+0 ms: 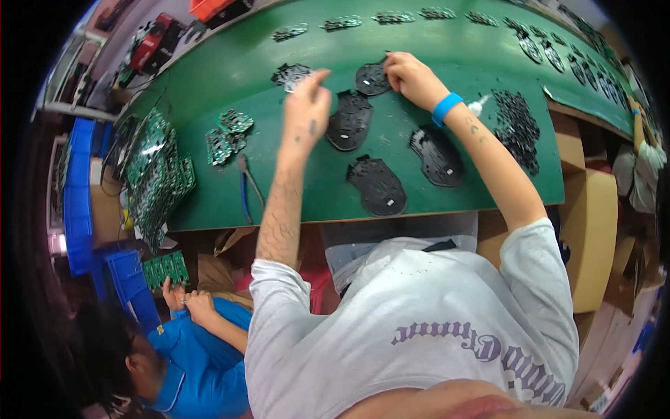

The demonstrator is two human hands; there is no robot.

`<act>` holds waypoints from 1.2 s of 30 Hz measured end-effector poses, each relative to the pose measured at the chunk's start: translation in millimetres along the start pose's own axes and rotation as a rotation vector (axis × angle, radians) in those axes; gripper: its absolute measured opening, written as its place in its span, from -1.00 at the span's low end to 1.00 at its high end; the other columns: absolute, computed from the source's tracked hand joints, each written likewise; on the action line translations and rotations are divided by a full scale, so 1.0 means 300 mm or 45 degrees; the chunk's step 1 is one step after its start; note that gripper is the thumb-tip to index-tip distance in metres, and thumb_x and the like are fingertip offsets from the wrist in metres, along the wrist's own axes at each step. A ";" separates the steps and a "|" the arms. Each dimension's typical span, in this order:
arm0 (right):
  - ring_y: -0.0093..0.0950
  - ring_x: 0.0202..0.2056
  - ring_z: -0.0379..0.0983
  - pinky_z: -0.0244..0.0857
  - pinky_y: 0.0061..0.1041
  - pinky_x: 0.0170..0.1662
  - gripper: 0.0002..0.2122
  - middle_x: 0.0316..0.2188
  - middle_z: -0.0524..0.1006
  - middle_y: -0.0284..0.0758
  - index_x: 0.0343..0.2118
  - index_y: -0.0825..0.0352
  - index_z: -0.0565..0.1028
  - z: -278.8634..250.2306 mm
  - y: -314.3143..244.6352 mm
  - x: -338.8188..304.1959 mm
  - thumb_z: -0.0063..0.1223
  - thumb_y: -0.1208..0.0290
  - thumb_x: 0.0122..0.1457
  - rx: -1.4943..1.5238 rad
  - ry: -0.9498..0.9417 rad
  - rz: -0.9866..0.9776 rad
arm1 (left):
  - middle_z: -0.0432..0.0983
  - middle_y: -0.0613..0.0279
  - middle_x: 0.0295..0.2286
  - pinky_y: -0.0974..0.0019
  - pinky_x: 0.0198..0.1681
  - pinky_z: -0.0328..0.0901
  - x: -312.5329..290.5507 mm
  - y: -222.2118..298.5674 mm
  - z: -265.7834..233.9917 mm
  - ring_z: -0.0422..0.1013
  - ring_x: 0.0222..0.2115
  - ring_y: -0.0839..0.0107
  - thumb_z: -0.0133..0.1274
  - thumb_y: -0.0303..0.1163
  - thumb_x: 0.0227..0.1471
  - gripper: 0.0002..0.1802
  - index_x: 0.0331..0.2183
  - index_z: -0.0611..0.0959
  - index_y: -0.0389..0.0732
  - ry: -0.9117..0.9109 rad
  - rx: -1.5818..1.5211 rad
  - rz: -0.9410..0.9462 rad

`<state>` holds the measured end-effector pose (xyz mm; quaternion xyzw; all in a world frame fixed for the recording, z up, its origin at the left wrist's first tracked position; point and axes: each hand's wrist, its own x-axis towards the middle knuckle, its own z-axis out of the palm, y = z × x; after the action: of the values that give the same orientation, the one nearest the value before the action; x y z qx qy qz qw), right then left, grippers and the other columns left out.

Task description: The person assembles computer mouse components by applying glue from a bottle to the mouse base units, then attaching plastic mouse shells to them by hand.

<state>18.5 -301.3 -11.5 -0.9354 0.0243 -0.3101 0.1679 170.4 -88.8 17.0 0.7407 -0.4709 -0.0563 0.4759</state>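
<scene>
My left hand (307,105) is over the far middle of the green bench, some fingers stretched out. It is beside a black mouse-base-shaped plastic shell (289,75), and I see nothing held in it. My right hand (412,78), with a blue wristband, is closed at the edge of another black plastic shell (371,79); its fingers cover part of that edge. A tiny dark piece shows at the fingertips. Between and below my hands lie more such shells: one in the middle (350,121), one at the right (437,156) and one nearest me (377,186).
Pliers (246,190), small green circuit boards (227,136) and a tall board stack (157,167) are at left. At right are a heap of small black parts (516,129) and a white bottle (477,106). Board assemblies (394,17) line the back. A co-worker (202,342) holds a board panel (166,271).
</scene>
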 end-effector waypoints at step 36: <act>-0.39 -0.24 0.57 0.43 -0.40 -0.16 -0.66 -0.28 0.62 -0.21 -0.19 0.34 0.59 -0.660 0.475 -0.474 0.27 0.25 -0.01 0.195 0.266 1.194 | 0.40 0.07 -0.02 0.11 0.11 0.19 0.040 0.102 0.133 0.30 0.03 0.08 0.03 -0.43 -0.01 -0.60 -0.05 0.55 -0.15 -0.483 0.581 0.446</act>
<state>-204.4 -473.5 9.0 -0.7725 0.4370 -0.2942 0.3545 136.3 -127.0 23.1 0.7124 -0.6714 -0.0035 0.2044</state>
